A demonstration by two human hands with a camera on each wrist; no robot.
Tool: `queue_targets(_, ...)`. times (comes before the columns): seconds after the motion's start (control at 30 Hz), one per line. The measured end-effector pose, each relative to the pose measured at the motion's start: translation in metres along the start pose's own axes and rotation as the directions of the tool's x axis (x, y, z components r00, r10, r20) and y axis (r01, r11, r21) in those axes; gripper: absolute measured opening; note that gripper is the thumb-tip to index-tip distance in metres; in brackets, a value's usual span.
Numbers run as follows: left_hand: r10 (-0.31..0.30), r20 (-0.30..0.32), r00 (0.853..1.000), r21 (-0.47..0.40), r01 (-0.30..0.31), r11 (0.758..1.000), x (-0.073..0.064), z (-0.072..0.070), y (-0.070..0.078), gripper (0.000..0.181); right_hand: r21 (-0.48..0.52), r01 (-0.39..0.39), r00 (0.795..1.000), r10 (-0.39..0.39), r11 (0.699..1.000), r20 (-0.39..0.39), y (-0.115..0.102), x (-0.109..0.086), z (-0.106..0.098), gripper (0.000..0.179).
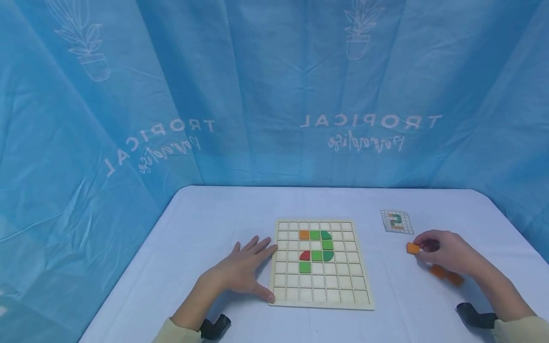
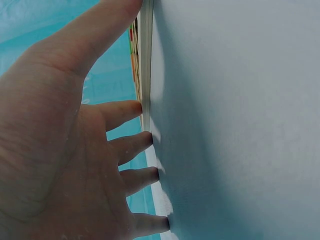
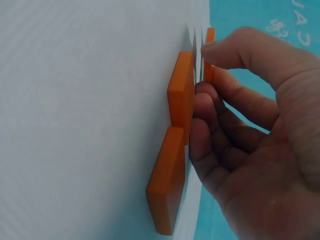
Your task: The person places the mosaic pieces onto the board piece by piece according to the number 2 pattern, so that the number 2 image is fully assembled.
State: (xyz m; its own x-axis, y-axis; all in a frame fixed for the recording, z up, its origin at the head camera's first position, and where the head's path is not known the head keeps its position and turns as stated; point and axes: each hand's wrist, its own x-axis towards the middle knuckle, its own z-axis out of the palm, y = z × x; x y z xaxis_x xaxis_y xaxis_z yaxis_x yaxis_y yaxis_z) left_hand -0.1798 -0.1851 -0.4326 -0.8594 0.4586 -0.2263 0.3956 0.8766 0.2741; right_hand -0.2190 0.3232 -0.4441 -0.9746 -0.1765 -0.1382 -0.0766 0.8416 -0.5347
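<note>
My left hand (image 1: 241, 270) lies with fingers spread at the left edge of a wooden grid board (image 1: 343, 278); thumb and index fingertip touch its rim. Set in the board's cells are an orange square tile (image 1: 304, 235), several green tiles (image 1: 316, 256), some with a rounded corner, and a red rounded tile (image 1: 305, 256). Off to the board's right, my right hand (image 1: 448, 250) pinches an orange tile (image 1: 413, 248) between thumb and fingers. Beneath that hand two more orange tiles (image 3: 167, 180) lie on the table, end to end in the right wrist view.
A small pattern card (image 1: 397, 222) printed with a coloured figure on a grid lies beyond my right hand. White cloth covers the table (image 1: 240, 209). Blue printed curtains (image 1: 274, 95) hang behind and at the sides. Black curved pieces (image 1: 476, 316) sit at both wrists.
</note>
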Motion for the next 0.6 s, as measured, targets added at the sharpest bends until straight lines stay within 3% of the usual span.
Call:
queue_targets(0.23,0.001,-0.008,1.000,-0.002,-0.001,1.000,-0.0002,0.0005,0.0003,0.124,0.033,-0.016,1.000,0.016,0.999,-0.010,0.0007,-0.0018,0.0001,0.037)
queue_targets(0.6,0.001,-0.006,1.000,0.000,-0.001,1.000,-0.0002,0.0006,-0.0006,0.124,0.042,0.020,1.000,-0.019,0.999,-0.014,-0.0045,-0.0028,0.0017,0.036)
